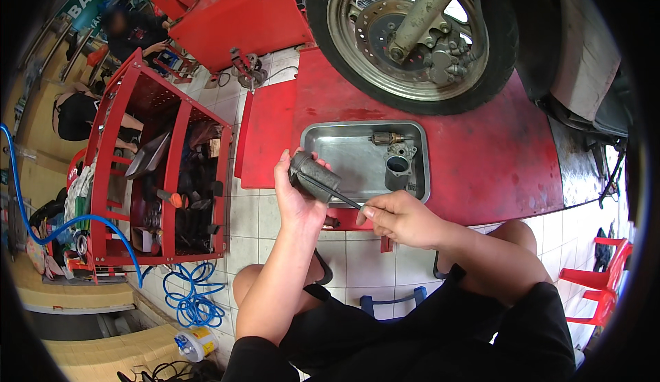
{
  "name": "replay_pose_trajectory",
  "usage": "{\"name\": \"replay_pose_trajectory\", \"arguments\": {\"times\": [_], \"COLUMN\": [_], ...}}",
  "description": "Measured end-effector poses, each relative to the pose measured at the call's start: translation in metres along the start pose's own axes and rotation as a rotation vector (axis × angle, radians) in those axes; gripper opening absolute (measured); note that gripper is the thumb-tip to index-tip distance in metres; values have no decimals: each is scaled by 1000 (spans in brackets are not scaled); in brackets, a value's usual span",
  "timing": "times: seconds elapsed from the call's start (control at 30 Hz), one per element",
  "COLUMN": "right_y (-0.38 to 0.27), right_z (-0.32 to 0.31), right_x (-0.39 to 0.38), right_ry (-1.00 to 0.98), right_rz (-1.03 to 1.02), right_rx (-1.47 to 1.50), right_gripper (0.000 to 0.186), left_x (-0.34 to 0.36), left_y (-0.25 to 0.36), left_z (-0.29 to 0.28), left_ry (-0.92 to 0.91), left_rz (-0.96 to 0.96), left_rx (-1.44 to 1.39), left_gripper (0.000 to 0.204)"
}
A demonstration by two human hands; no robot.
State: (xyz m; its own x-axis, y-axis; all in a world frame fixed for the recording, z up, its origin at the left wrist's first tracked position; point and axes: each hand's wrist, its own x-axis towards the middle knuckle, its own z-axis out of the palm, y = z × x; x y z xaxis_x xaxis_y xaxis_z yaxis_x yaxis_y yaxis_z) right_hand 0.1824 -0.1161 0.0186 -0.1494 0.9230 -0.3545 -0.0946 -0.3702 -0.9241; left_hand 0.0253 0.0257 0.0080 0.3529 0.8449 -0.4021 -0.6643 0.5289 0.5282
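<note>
My left hand grips a grey, grimy metal cylinder, tilted above the left part of a steel tray. My right hand, fingers pinched, holds the end of a thin dark rod that slants up-left against the cylinder; its far tip is hard to make out. In the tray's right side lie a small spindle-like part with copper-coloured bands and flanged metal housings with a round bore. The tray rests on a red platform. A small dark piece shows just below my hands.
A motorbike's front wheel stands beyond the tray. Red tool trolley at left, coiled blue hose, white bucket, red plastic stools at right, blue stool beneath me, red cabinet behind. Two other people are at upper left.
</note>
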Motion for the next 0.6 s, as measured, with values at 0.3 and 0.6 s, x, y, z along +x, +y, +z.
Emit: {"name": "replay_pose_trajectory", "arguments": {"times": [0.3, 0.6], "right_y": [11, 10], "right_z": [-1, 10], "right_x": [8, 7], "right_ry": [-81, 366], "right_rz": [36, -426], "right_rx": [119, -736], "right_gripper": [28, 21], "left_x": [1, 13], "left_y": [-4, -7], "left_z": [-4, -14], "left_ry": [-103, -19], "left_rz": [-9, 148], "left_rx": [-25, 56], "left_gripper": [37, 31]}}
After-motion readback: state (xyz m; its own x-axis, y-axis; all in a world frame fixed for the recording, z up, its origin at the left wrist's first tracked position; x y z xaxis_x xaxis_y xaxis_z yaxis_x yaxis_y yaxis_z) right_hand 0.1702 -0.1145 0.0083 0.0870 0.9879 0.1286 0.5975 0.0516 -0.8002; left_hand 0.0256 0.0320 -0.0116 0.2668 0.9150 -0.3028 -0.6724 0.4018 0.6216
